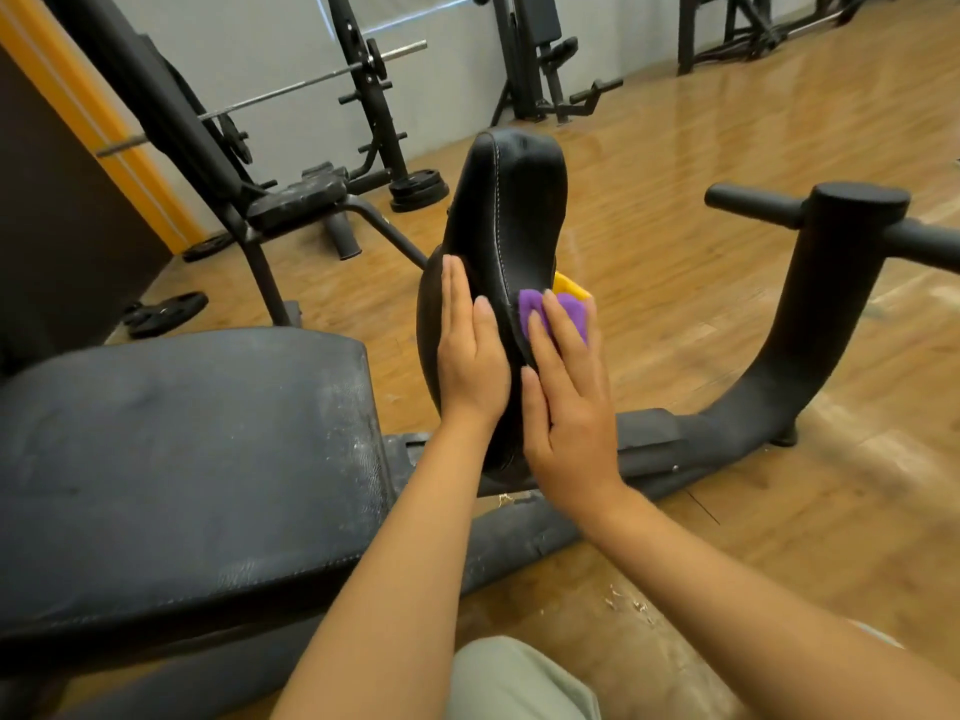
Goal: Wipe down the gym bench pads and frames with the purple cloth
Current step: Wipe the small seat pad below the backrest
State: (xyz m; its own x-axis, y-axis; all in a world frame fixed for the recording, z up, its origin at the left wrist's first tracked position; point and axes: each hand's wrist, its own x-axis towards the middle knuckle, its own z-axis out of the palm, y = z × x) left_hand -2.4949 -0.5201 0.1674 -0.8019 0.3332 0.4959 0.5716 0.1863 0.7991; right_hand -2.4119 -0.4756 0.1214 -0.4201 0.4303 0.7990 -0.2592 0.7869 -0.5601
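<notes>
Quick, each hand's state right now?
Left hand: open, flat against the upright black pad.
Right hand: open, pressing the purple cloth on it.

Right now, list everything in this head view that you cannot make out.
- Purple cloth: mostly under the right hand; its size and folds are hidden.
- Yellow object: behind the upright black stitched pad and the cloth; unidentifiable.
- Upright pad's mount: hidden by the left hand and both wrists.
- Worn flat black bench pad: cut off by the left edge.
- Curved black frame handle: runs off the right edge.
</notes>
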